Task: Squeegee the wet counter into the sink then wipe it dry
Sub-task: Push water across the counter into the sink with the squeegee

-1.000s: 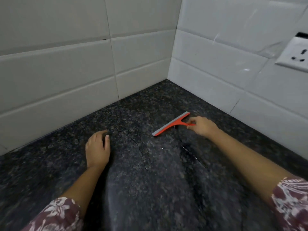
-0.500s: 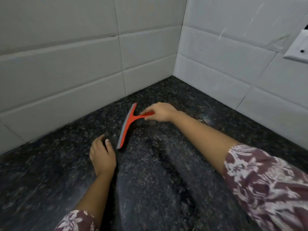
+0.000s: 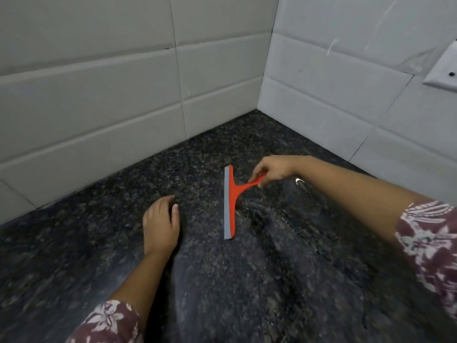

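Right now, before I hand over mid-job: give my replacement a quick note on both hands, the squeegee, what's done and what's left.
Right hand pinches the handle of the red squeegee, whose blade is on the dark counter.
Left hand rests on the counter left of the blade, holding nothing.
Done: squeegeeing is under way; water streaks glisten right of the blade.
Left: push the water to the sink, which is out of view, then wipe dry. No cloth in view.

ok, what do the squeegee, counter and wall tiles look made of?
squeegee: matte red-orange moulded plastic by the look; grey blade strip, probably rubber.
counter: dark speckled polished stone, likely granite; glossy wet streaks.
wall tiles: pale, smooth, likely glazed ceramic; thin grout lines, faint sheen.
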